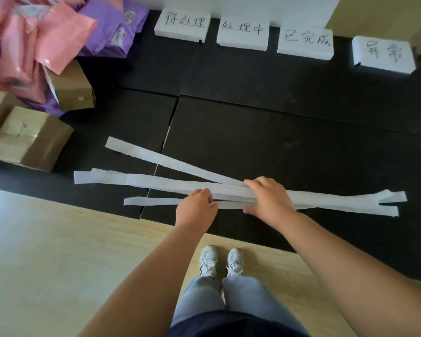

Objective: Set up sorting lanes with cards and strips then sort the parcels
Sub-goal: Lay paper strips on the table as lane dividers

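At the near edge a person stands in white shoes (208,260) and blue jeans (243,295) on a pale wooden floor (58,251). Both arms reach down to a black mat (277,142) just ahead. Several long white paper strips (156,182) lie across the mat, bunched together in the middle and fanning apart towards the left. The left hand (196,207) has its fingers curled, pinching the nearest strip. The right hand (269,198) grips the bunched strips, fingers over the top and thumb beneath. Farther left, brown cardboard boxes (27,139) sit beside a heap of pink bags (58,37) and purple bags (112,27). At the far edge of the mat, four white cards (242,32) with handwritten characters stand in a row along the wall.
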